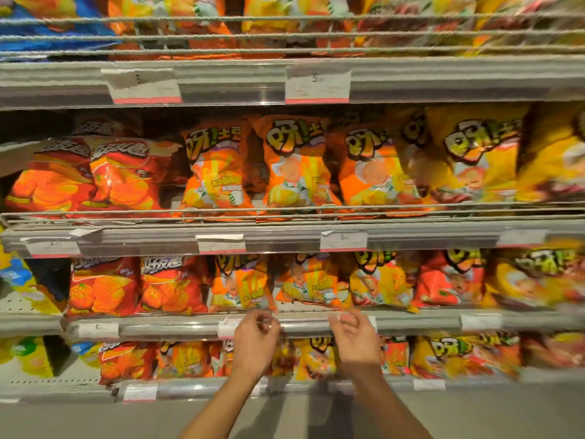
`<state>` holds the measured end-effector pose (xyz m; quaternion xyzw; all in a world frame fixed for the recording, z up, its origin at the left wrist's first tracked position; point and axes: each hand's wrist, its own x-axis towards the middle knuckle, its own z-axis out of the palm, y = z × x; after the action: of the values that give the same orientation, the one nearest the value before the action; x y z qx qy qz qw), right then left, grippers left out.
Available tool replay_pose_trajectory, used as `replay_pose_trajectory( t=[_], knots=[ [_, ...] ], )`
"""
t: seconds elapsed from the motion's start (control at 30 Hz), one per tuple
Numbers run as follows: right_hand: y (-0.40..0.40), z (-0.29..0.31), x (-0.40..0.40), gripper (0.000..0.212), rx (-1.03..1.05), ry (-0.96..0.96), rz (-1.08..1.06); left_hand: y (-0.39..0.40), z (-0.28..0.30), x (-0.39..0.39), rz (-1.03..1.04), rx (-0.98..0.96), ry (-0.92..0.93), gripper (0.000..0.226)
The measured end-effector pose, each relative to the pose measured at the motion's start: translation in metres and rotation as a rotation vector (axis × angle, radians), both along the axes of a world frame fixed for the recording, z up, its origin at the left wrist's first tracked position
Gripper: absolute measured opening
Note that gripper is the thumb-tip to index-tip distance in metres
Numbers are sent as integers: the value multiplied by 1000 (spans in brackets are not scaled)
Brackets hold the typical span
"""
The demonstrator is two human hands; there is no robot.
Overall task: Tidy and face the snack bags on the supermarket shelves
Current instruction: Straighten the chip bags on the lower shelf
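Supermarket shelving fills the view, four tiers of wire-fronted shelves [285, 213] packed with snack bags in orange, red and yellow. On the tier with the wire rail most bags stand upright with their fronts outward, so that row looks largely faced. One tier down, an orange bag [305, 282] near the middle of the front edge leans with its lower corner lifted, and the red bags [104, 286] toward the left end sit slightly askew (motion blur hides the right end). My judgement is that this tier and the lowest one remain to be straightened. The left hand [254, 342] and right hand [356, 339] hover before that tier's price strip [411, 324], fingers loosely curled, apparently holding nothing, just below the leaning bag.
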<state>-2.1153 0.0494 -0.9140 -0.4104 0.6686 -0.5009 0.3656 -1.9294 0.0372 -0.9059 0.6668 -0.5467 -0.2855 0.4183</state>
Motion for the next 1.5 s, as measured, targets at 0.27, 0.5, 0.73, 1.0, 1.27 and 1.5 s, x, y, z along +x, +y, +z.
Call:
replay_pose_trajectory(
  t=[0.27,0.5,0.73,1.0,1.27,1.5],
  knots=[
    [9,9,-94,65,12,220,-120,-21,15,-69,-55,-73,-107,63],
    [-49,24,-115,117,23,400,-26,-95,16,-70,-142,12,-140,63],
    [-102,5,-129,143,136,273,47,-131,8,-60,-321,186,190,31],
    [-101,4,-132,100,54,419,54,-120,4,-75,-113,79,154,60],
    [-75,27,-143,121,-39,237,20,-94,26,-89,10,-42,206,83],
    [-58,33,-152,119,-54,178,109,-71,39,-82,32,-5,142,102]
  ],
)
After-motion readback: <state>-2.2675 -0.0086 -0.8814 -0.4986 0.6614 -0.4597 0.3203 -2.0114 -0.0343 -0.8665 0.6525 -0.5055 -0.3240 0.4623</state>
